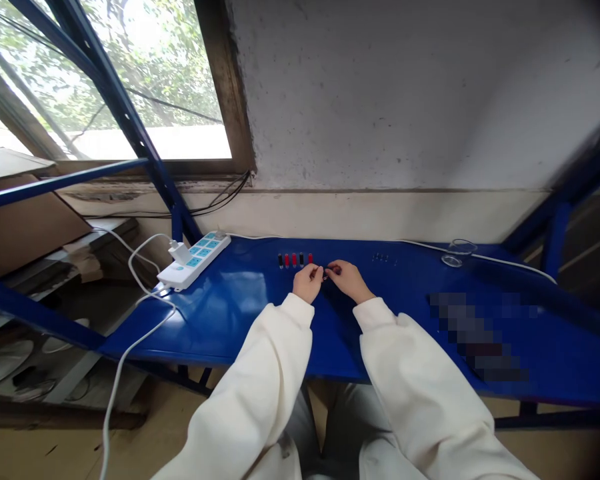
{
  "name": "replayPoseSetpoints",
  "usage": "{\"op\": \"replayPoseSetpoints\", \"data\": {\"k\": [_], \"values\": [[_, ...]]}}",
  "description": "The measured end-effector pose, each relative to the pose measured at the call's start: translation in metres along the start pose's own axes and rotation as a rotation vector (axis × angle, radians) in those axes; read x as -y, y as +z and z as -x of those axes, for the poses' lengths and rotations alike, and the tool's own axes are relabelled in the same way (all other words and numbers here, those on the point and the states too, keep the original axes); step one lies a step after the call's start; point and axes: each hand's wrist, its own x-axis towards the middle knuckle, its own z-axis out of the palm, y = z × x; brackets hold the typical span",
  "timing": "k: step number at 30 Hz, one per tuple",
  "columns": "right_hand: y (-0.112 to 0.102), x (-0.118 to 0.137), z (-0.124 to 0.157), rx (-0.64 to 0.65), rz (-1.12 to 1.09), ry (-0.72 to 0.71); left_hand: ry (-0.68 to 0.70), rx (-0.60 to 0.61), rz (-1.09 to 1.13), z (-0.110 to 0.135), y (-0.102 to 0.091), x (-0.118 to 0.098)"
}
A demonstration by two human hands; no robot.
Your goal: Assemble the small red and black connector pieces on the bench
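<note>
A small dark piece (325,275) is pinched at the fingertips of the left hand (309,283), toward the back edge of the bench (240,327); whether it is also gripped by the right hand (349,279) cannot be told. Red and black cylinders (294,260) are lined up nearer that edge

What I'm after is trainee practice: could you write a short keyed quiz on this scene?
1. True or false: the white power strip lies left of the left hand.
2. Which colours show in the row of small cylinders: A) green, yellow; B) red, black; C) white, orange?
3. Fill in: the clear glass container stands to the ____ of the right hand.

Key: 1. True; 2. B; 3. right.
</note>
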Motion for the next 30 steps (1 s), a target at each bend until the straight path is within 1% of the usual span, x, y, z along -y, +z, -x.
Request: {"op": "replayPoseSetpoints", "data": {"k": [3, 6, 11, 22, 30], "values": [[-0.006, -0.005, 0.012, -0.099, -0.062, -0.041, 0.105, 0.056, -0.107, 0.004, 0.001, -0.001], [-0.007, -0.007, 0.018, -0.128, -0.031, -0.068, 0.126, 0.047, -0.153, 0.003, 0.002, -0.001], [-0.005, -0.007, 0.019, -0.122, -0.004, -0.091, 0.105, 0.006, -0.199, 0.002, 0.001, -0.001], [-0.005, -0.005, 0.021, -0.117, -0.006, -0.136, 0.124, 0.012, -0.185, 0.002, 0.002, 0.001], [-0.004, -0.005, 0.020, -0.109, -0.011, -0.129, 0.109, 0.007, -0.183, 0.002, 0.001, 0.001]]}}
